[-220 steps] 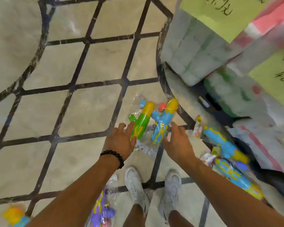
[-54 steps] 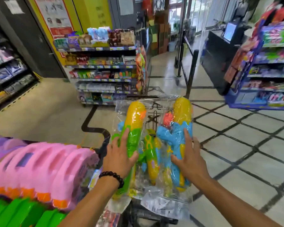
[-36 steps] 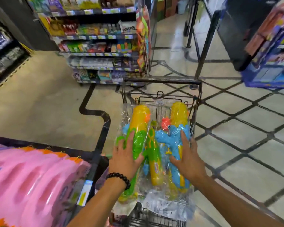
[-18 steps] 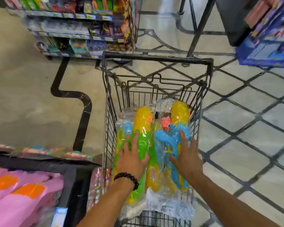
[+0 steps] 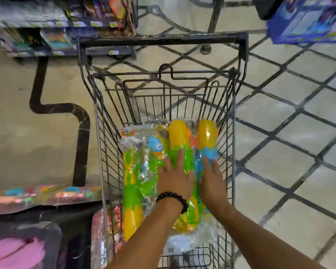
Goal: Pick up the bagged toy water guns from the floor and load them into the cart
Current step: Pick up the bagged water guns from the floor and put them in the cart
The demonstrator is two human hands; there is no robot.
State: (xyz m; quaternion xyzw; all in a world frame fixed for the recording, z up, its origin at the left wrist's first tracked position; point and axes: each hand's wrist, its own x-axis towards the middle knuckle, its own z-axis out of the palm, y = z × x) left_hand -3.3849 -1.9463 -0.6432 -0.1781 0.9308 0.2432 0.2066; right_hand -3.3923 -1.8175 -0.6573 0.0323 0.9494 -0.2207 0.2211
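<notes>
Nearest the camera, two bare forearms reach down into the cart. The left hand [image 5: 176,181], with a dark bead bracelet [image 5: 172,198] at the wrist, lies flat with fingers spread on a bagged green and yellow water gun [image 5: 182,150]. The right hand [image 5: 211,181] lies just beside it, fingers loosely extended over a bagged blue and yellow water gun [image 5: 207,140]. Neither hand curls around anything; both press from above. The two bags sit side by side inside the wire cart [image 5: 232,117], against its right wall, and a third bagged gun [image 5: 131,183] lies alongside at the left. The toys look like light hollow plastic, stiff enough to keep their shape, while the clear wrap is loose, crinkly and probably slippery, so a hold around a gun's body through the film seems safer than pinching the bag's edge. Beyond the cart's dark handle [image 5: 161,39] stand blurred store shelves [image 5: 62,26] and tiled floor [image 5: 279,133].
</notes>
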